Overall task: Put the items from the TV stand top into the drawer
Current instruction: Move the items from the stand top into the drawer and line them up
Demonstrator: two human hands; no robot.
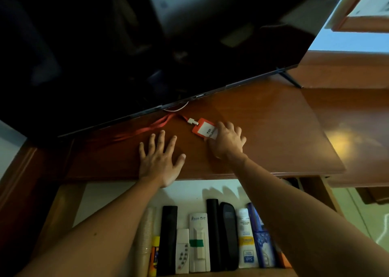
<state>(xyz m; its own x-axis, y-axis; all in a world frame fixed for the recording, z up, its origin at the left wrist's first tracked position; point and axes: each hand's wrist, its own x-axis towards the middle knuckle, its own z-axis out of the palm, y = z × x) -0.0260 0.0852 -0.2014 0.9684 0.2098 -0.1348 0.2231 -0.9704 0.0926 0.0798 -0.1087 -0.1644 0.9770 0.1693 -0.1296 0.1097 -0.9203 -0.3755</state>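
Observation:
An orange ID badge holder with a white card lies on the glossy wooden TV stand top. Its red lanyard trails left toward the TV. My right hand rests over the badge's right end, fingers curled on it, though the badge still lies flat on the wood. My left hand lies flat with fingers spread on the stand top, left of the badge and holding nothing. Below the stand's front edge the drawer stands pulled out, with white lining.
A large black TV overhangs the back of the stand, its foot at the right. The drawer holds several items in a row: black remotes, white remotes, tubes and bottles, stacked plastic cups.

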